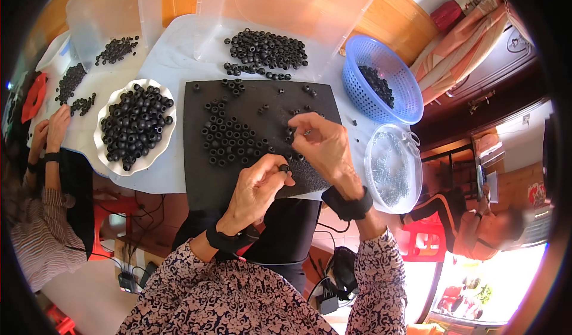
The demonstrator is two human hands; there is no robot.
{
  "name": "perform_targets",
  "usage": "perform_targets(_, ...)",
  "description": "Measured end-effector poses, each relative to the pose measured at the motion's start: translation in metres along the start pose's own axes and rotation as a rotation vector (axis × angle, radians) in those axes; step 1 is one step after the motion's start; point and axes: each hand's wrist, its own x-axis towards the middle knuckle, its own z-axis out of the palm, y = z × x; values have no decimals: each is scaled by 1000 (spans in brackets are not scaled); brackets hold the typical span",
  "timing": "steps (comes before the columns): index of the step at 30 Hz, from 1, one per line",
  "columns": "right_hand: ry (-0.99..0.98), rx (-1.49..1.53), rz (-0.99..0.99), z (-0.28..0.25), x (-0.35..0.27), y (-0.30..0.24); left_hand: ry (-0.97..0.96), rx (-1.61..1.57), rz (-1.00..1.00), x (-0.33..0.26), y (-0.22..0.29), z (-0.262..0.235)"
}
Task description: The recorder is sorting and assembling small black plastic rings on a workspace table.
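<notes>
Near the middle of the frame the left hand (256, 189) pinches a small black ring (285, 168) between thumb and forefinger, its fingertips closed on it just above the lower edge of a dark foam mat (199, 174). The right hand (322, 144) hovers just beside it, a little higher and to the right, fingers curled together over the mat; whether it grips anything cannot be told. Both wrists wear black bands, and patterned sleeves enter from the lower edge. On the mat, left of the hands, lies a loose cluster of black rings (229, 141), with a few more scattered toward its upper edge. The mat rests on a white tabletop (173, 67). To the left of the mat stands a white scalloped plate (101, 153) heaped with black rings. Above the mat, a clear plastic tub (333, 13) holds another pile of rings, and a second clear tub (89, 19) sits at the upper left with a smaller heap. At the upper right a blue basket (363, 55) holds dark pieces, and below it a clear round container (411, 186) holds small silvery parts. At the left edge another person's hands (50, 129) rest at the tabletop near more loose rings.
</notes>
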Motion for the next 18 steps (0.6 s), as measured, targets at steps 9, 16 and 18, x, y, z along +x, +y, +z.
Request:
perform_targets(9,40,631,197,16,-53,35,-6,54,43,0,0,-1)
perform_targets(16,-42,683,66,14,-58,19,-11,-14,33,1,12,2)
perform_targets(18,-80,719,165,15,-61,14,-16,-8,35,1,8,1)
